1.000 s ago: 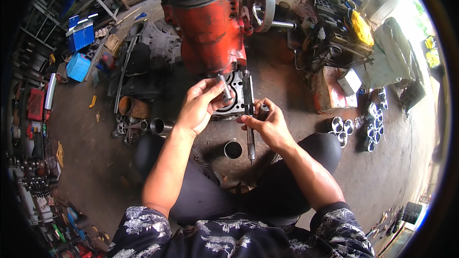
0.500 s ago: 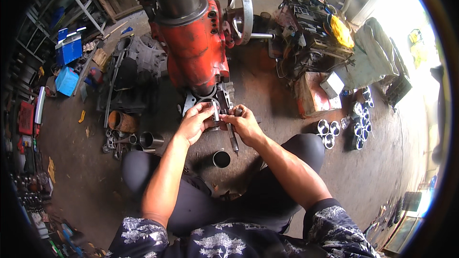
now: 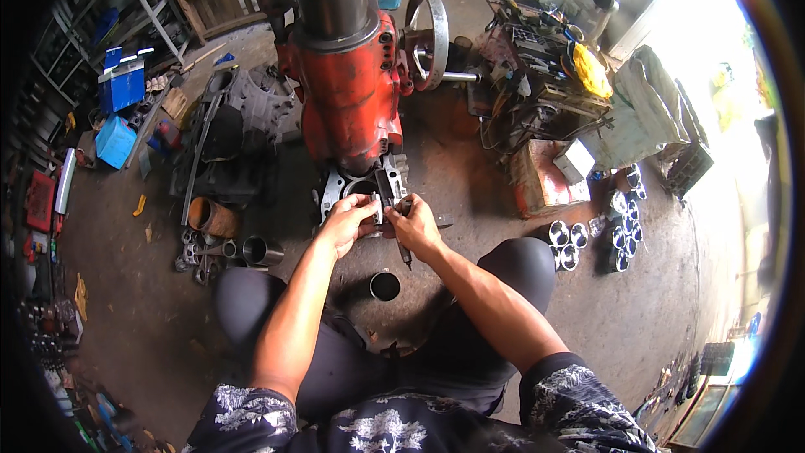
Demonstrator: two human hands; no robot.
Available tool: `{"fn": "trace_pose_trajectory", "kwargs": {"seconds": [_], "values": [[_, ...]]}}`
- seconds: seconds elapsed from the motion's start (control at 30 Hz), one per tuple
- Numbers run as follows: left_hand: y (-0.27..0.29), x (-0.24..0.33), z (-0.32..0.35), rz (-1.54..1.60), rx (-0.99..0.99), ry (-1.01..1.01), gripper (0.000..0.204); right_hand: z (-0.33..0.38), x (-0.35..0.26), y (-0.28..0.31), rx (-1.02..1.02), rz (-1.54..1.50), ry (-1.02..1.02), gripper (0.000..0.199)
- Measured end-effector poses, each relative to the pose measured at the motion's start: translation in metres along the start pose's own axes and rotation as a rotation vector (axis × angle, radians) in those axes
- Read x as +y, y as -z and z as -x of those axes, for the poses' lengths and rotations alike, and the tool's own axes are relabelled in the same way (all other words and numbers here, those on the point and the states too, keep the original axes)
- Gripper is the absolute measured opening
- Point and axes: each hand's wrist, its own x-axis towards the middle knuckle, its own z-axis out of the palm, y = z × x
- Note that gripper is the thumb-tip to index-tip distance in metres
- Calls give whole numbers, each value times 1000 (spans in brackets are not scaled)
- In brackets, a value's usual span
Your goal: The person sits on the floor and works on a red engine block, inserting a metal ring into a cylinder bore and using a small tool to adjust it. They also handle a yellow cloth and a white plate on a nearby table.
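Pinching small metal piece [image 3: 377, 211] between thumb and fingers of left grip [image 3: 344, 226]. Closed on dark bar [image 3: 390, 187] with right grip [image 3: 419, 231], finger placement partly hidden behind knuckles. Piece just beside bar, between both grips, at near edge of block [image 3: 333, 193]. Bar aslant: upper end over block, lower end out below right grip. Bar-to-block contact: can't tell.

Tight on far side: red machine [image 3: 348, 92] over block, handwheel [image 3: 429, 38] off its right flank. Near side: sleeve [image 3: 385, 286] upright on floor [image 3: 486, 218], mouth up, well apart from both grips, between knees [image 3: 520, 281]. Knees bounding room left and right.

Side room: wide floor stretch right of block, out to carton [image 3: 543, 178] and metal cups [image 3: 568, 245]. Narrower on left, up to second sleeve [image 3: 262, 250] and rusty pipe [image 3: 214, 216]. Table [image 3: 545, 59] farther out at upper right, loaded to its edges.
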Motion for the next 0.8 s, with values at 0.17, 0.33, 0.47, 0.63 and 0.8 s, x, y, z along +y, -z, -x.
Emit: {"fn": "trace_pose_trajectory", "kwargs": {"seconds": [0.17,0.33,0.47,0.63,0.8], "values": [[0,-1,0,-6,6,-7,28,-13,21,0,94,242,219,28],[-4,2,0,1,15,-47,25,-13,15,0,71,209,109,32],[-8,8,2,-17,27,-72,24,0,-6,9,16,271,73,30],[-7,14,6,-108,29,-91,27,6,-23,21,198,528,134,38],[-15,19,15,-789,360,-546,28,12,-48,35,256,421,254,30]]}}
